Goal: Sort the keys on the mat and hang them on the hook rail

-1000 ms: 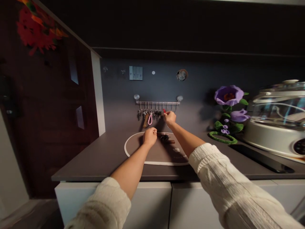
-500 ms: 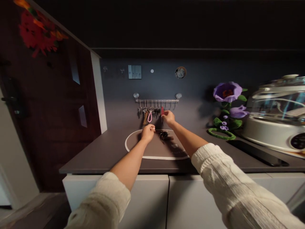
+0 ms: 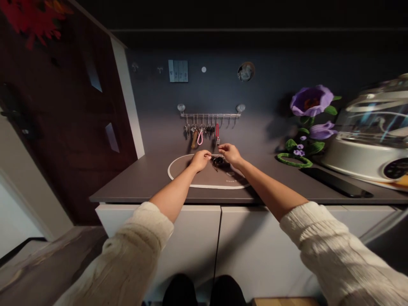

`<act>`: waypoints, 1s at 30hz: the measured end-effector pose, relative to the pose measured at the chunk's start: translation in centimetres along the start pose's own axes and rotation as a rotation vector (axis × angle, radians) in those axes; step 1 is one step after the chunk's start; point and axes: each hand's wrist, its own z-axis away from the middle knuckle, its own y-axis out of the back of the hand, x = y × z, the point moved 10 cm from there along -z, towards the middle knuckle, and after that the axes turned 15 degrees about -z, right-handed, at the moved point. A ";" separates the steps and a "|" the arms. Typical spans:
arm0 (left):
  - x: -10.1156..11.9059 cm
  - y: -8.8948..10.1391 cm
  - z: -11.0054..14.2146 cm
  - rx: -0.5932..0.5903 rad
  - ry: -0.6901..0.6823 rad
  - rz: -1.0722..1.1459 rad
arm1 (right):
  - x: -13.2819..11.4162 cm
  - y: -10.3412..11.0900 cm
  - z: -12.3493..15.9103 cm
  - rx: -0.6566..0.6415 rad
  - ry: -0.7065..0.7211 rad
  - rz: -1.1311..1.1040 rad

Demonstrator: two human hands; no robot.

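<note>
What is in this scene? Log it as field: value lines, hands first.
Left hand: fingers pinched together above the mat; any held item too small to tell
Right hand: fingertips just below the red strap
Hook rack: clear, on the wall between two suction cups
Hanging from it: keys, brown tag, pink loop, red strap
Mat: brown with pale rim, on the counter
On or just above mat: dark bunch, details unclear
Right side: purple flowers, black slab, clear-topped appliance
</note>
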 end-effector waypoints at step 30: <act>1.6 -1.5 -0.3 -0.055 -0.138 -0.457 | -0.5 -0.8 2.0 -0.136 0.076 0.583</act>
